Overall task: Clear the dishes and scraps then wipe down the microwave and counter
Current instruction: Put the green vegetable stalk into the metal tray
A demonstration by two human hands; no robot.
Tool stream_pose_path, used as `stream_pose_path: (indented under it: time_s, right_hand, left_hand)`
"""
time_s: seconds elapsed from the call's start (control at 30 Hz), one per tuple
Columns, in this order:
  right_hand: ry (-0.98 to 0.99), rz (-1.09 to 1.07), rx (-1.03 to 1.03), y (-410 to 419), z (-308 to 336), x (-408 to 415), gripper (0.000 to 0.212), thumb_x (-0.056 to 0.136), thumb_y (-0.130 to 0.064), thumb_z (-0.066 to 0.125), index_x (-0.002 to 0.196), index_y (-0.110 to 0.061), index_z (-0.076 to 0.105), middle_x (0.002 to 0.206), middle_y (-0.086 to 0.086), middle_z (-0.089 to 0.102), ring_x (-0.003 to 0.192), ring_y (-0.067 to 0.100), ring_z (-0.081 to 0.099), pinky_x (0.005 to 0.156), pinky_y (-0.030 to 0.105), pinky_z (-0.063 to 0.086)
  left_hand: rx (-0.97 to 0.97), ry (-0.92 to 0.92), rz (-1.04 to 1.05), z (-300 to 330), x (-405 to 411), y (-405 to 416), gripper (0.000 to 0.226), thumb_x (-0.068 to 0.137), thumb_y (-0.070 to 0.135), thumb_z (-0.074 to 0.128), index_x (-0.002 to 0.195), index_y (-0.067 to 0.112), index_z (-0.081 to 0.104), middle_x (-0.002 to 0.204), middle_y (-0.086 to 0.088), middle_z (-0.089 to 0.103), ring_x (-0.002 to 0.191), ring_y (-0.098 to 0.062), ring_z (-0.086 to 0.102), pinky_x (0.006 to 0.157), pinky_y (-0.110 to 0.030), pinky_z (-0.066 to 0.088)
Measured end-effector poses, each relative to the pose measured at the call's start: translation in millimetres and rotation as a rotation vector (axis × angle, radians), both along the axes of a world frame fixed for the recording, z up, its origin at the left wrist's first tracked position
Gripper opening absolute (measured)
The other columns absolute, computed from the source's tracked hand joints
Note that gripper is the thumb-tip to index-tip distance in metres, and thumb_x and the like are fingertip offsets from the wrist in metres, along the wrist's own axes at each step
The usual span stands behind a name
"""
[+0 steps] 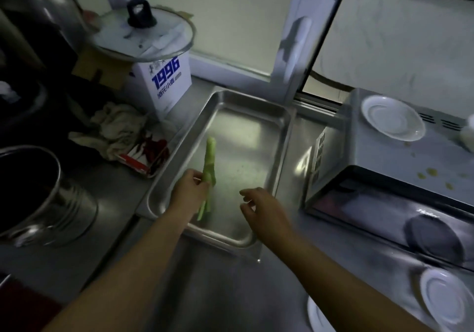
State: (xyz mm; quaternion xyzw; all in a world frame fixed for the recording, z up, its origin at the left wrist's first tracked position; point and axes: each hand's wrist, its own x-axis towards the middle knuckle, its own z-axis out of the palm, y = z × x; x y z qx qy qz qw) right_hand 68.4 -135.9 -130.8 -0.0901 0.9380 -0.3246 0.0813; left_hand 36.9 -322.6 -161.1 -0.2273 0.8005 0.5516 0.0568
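Observation:
A long green vegetable stalk (209,159) stands tilted over a steel tray (275,149) on the counter. My left hand (188,190) grips the stalk near its middle. Over the tray's front right part hovers my right hand (261,208), fingers loosely spread and holding nothing. To the right stands a grey microwave (379,172) with yellow stains on its top and a white plate (393,117) on it. Two more white plates (446,301) (318,316) lie on the counter at the lower right. A crumpled cloth (115,126) lies left of the tray.
A large steel pot (38,190) stands at the left. Behind the tray is a white box marked 1996 (164,85) with a glass lid (143,34) on top. A red packet (146,157) lies by the cloth. A window runs along the back.

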Motion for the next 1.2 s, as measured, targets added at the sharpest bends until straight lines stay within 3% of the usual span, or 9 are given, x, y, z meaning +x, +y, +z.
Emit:
stream_pose_path:
  time_s: [0.1,0.17,0.23,0.37,0.63,0.7,0.8,1.0,1.2]
  right_hand:
    - [-0.009,0.012,0.02,-6.4,-9.3,-4.3,0.03,0.09,-0.02,0.055,0.119,-0.018,0.06,0.109,0.002,0.062,0.096,0.015,0.059,0.083,0.025,0.041]
    - [-0.015,0.012,0.041,-9.0,-14.7,-6.8,0.029,0.09,-0.02,0.055,0.118,-0.019,0.06,0.108,0.001,0.062,0.096,0.014,0.059,0.082,0.022,0.039]
    - [-0.028,0.008,0.066,-11.0,-19.4,-9.4,0.029,0.09,-0.021,0.055,0.118,-0.021,0.06,0.109,-0.001,0.061,0.097,0.012,0.058,0.081,0.02,0.038]
    - [-0.061,0.017,0.088,-13.8,-26.2,-13.7,0.028,0.09,-0.021,0.055,0.117,-0.021,0.061,0.107,0.0,0.062,0.099,0.014,0.058,0.085,0.026,0.042]
    - [-0.06,0.025,0.117,-20.6,-31.0,-20.7,0.025,0.09,-0.022,0.053,0.114,-0.023,0.062,0.103,-0.003,0.062,0.097,0.014,0.058,0.08,0.025,0.041]
    - [-0.053,0.034,0.119,-27.0,-29.3,-23.5,0.025,0.091,-0.023,0.053,0.114,-0.023,0.062,0.104,-0.003,0.062,0.097,0.014,0.057,0.08,0.024,0.04]
    - [-0.052,0.057,0.114,-40.3,-27.2,-27.0,0.025,0.091,-0.023,0.052,0.114,-0.022,0.062,0.104,-0.002,0.062,0.097,0.014,0.057,0.078,0.023,0.04]
    - [-0.041,0.092,0.114,-60.9,-27.9,-29.4,0.024,0.092,-0.024,0.051,0.113,-0.023,0.062,0.103,-0.004,0.062,0.094,0.011,0.056,0.081,0.025,0.045]
    - [-0.029,0.098,0.122,-62.8,-28.2,-24.5,0.023,0.091,-0.023,0.053,0.111,-0.023,0.064,0.101,-0.005,0.062,0.093,0.011,0.057,0.078,0.023,0.044]
  left_hand:
    - [-0.101,-0.095,-0.043,-20.4,-19.5,-22.9,0.015,0.086,0.024,0.059,0.081,0.019,0.045,0.081,-0.014,0.062,0.064,-0.03,0.06,0.052,-0.038,0.051]
    - [-0.281,-0.149,-0.09,-29.2,-30.8,-31.0,0.011,0.087,0.019,0.055,0.089,0.014,0.045,0.094,-0.017,0.06,0.082,-0.035,0.06,0.066,-0.042,0.051]
    - [-0.488,-0.119,-0.119,-32.7,-36.7,-35.5,0.006,0.089,0.016,0.051,0.092,0.011,0.049,0.097,-0.018,0.06,0.086,-0.035,0.059,0.074,-0.043,0.049]
    - [-0.785,0.033,-0.198,-37.4,-28.8,-39.9,0.005,0.088,0.011,0.044,0.088,0.013,0.048,0.092,-0.013,0.057,0.076,-0.029,0.055,0.069,-0.042,0.05]
    - [-0.627,0.231,0.085,-5.3,-38.9,-66.3,0.007,0.087,0.008,0.053,0.092,0.011,0.056,0.099,-0.012,0.059,0.087,-0.031,0.058,0.067,-0.035,0.044]
    - [-0.666,0.223,0.169,3.7,-44.3,-84.8,0.01,0.087,0.008,0.054,0.095,0.012,0.057,0.1,-0.013,0.062,0.09,-0.034,0.058,0.067,-0.035,0.039]
    - [-0.682,0.113,0.224,6.9,-47.7,-107.7,0.015,0.089,0.008,0.049,0.102,0.011,0.057,0.103,-0.017,0.064,0.093,-0.038,0.059,0.072,-0.042,0.045]
    - [-0.726,0.079,0.016,3.5,-57.2,-119.2,0.021,0.088,0.003,0.048,0.103,0.007,0.062,0.103,-0.019,0.065,0.096,-0.038,0.058,0.076,-0.041,0.045]
    - [-0.695,0.082,-0.039,3.7,-61.4,-122.4,0.025,0.09,0.003,0.045,0.109,0.005,0.061,0.107,-0.017,0.063,0.096,-0.034,0.057,0.074,-0.039,0.045]
